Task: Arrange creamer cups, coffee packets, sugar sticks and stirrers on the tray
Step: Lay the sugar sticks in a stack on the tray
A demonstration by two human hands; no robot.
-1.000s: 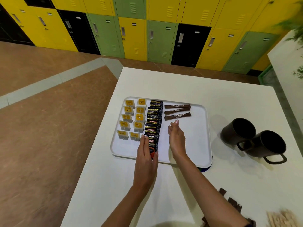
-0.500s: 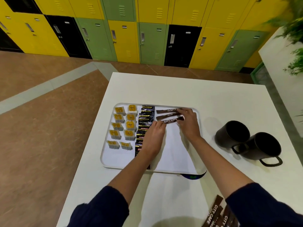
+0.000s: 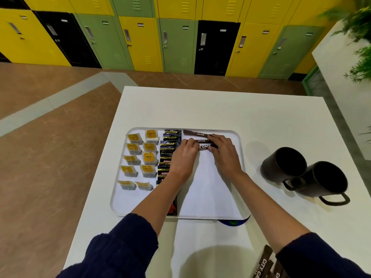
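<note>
A white tray lies on the white table. Its left side holds two columns of yellow-lidded creamer cups. Beside them runs a column of black coffee packets, partly hidden under my left forearm. Three brown sugar sticks lie across the tray's far right part. My left hand pinches the left end of the nearest stick, and my right hand holds its right end. Both hands rest low over the tray.
Two dark mugs stand on the table right of the tray. More sugar sticks lie at the near right edge by my right sleeve. Coloured lockers line the far wall; a white planter stands at right.
Both hands moved from the tray's near part to the sugar sticks at its far end and closed on the nearest stick. The view shifted forward over the table.
</note>
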